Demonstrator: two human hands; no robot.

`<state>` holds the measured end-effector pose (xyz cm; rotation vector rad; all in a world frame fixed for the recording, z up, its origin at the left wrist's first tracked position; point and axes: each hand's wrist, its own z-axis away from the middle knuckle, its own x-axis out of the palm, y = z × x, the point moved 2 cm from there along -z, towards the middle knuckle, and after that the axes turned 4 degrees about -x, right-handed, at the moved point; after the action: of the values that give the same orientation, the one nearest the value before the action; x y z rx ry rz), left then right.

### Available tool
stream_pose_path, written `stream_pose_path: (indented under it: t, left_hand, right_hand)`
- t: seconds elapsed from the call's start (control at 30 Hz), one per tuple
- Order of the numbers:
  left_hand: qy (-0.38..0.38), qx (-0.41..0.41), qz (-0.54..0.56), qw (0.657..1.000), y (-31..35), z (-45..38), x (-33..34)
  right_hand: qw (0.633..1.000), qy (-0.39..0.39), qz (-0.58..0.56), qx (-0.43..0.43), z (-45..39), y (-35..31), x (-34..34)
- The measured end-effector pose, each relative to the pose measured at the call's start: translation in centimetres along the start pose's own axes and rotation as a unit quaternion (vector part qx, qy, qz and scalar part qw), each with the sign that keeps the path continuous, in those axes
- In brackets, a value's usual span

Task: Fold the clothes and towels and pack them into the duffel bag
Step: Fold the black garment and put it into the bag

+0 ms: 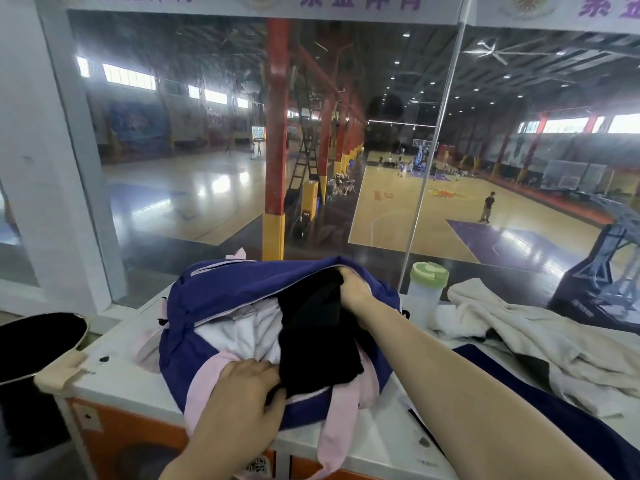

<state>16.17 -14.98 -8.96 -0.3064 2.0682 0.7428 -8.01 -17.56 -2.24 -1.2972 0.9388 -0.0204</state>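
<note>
Pushing a black garment [318, 327] into the open purple duffel bag [221, 296] on the white countertop [374, 434], the right hand [353, 289] grips its far end; the left hand [242, 393] pinches its near edge over white folded cloth [242, 334].

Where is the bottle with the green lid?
In the head view, the bottle stands on the white tabletop, right of the purple duffel bag and left of the crumpled cream towel, against the window.

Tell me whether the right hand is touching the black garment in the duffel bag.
Touching. The head view shows the right hand with its fingers curled over the far end of the black garment, pushing it into the open duffel bag.
</note>
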Motion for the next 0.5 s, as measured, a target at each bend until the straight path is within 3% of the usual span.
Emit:
stream_pose_path:
  t: [0.13, 0.27, 0.4, 0.5]
  left_hand:
    - [-0.035, 0.017, 0.004, 0.999, -0.2, 0.1, -0.5]
    - [-0.076, 0.017, -0.011, 0.997, 0.3, 0.1, -1.4]
    - [-0.143, -0.01, -0.077, 0.987, 2.0, -0.1, -3.3]
    - [-0.179, -0.025, -0.095, 0.979, 2.9, -2.2, -4.5]
  right_hand:
    - [0.971, 0.017, 0.192, -0.141, -1.0, -0.1, 0.2]
    - [0.908, -0.017, 0.349, -0.231, -2.5, 0.0, 1.2]
    - [0.814, -0.075, 0.508, -0.272, -2.0, -1.5, 2.2]
    - [0.803, -0.077, 0.526, -0.269, -2.2, -0.9, 1.7]
